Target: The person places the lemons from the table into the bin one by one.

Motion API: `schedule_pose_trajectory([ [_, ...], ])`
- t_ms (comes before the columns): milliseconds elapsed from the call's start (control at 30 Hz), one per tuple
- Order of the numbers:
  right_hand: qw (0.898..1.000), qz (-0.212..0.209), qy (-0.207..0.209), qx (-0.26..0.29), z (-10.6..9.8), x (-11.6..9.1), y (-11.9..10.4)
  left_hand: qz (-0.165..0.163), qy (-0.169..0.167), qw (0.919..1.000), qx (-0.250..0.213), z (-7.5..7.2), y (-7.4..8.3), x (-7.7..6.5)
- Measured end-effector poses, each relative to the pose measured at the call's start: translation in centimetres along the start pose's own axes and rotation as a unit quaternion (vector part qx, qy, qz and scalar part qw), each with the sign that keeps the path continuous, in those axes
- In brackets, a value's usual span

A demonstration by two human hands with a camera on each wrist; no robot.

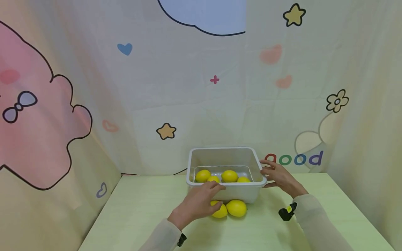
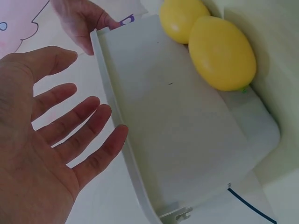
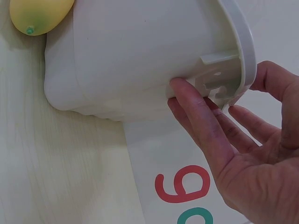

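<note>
A white plastic bin (image 1: 254, 193) stands toward the back of the table, with several yellow lemons (image 1: 229, 176) inside. Two more lemons (image 1: 236, 208) lie against its front wall, one partly behind my left thumb in the head view. My left hand (image 1: 198, 202) is at the bin's front, fingers spread and holding nothing; in the left wrist view its fingertips (image 2: 122, 130) come right at the rim. At the right end, my right hand (image 1: 281, 177) holds the bin's rim, a digit under the lip (image 3: 245, 42) and another over it.
The pale green table (image 1: 141, 209) ends at a printed curtain (image 1: 150, 87) close behind the bin. More curtain hangs at both sides. A thin dark cord (image 1: 180, 171) runs along the back edge, left of the bin.
</note>
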State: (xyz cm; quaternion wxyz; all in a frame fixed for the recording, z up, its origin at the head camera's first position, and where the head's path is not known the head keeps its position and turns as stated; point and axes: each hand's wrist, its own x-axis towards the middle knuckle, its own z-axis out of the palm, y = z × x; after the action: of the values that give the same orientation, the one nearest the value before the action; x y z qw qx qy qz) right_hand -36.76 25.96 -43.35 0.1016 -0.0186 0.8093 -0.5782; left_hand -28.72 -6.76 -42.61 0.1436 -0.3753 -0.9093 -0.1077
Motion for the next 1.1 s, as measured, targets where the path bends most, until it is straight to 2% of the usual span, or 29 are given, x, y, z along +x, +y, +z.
schedule_pose_trajectory([
  [233, 1.0, 0.0, 0.002, 0.003, -0.1, 0.0, -0.1, 0.006, -0.029, 0.9996, -0.002, 1.5, -0.4, -0.2],
  [733, 1.0, -0.001, 0.003, 0.001, -0.1, 0.2, 0.1, 0.011, -0.051, 0.9981, 0.031, 5.3, -1.2, -0.7],
  [900, 1.0, -0.001, 0.004, 0.001, -0.1, 0.0, 0.0, 0.008, -0.073, 0.9958, 0.054, 6.6, -1.3, -0.5],
  [1100, 1.0, -0.003, 0.003, 0.005, -0.1, 0.1, 0.2, 0.011, -0.077, 0.9923, 0.097, 7.5, -1.3, -0.4],
])
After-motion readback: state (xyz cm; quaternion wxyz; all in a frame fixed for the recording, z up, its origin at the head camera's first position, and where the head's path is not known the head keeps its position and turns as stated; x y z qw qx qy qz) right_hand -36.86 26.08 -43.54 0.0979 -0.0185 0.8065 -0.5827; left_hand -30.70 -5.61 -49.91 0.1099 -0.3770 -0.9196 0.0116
